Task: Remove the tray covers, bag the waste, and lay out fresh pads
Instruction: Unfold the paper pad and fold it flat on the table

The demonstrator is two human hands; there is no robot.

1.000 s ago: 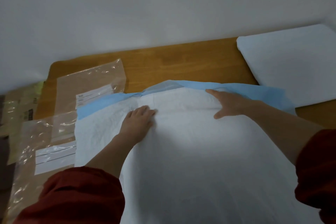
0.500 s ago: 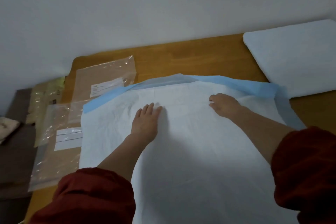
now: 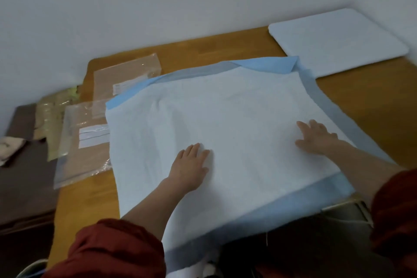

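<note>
- I see the fresh pad (image 3: 225, 124) spread out flat across the middle of the wooden table (image 3: 225, 49), white side up, with a blue border showing along its far, right and near edges.
- My left hand (image 3: 188, 165) lies palm down on the pad's white face, just near of its middle. The fingers are straight, close together and point away from me; it grips nothing.
- My right hand (image 3: 316, 137) also lies flat on the pad, near its right edge, with the fingers spread a little and pointing to the far left. It holds nothing either.
- The two hands are well apart, both touching the pad.
- The far right corner of the pad is folded over on itself, blue side up.
- The near blue border reaches past the near side of the table; what lies beneath it is too dark for me to tell.
- A second pale pad (image 3: 338, 40) lies flat at the table's far right corner, just beside the folded corner.
- Two clear plastic bags with brown contents and white labels lie at the table's left side: the far bag (image 3: 126, 74) and the near bag (image 3: 85, 142), whose right edge is tucked under the pad.
- Red sleeves (image 3: 112, 250) cover both my forearms.
</note>
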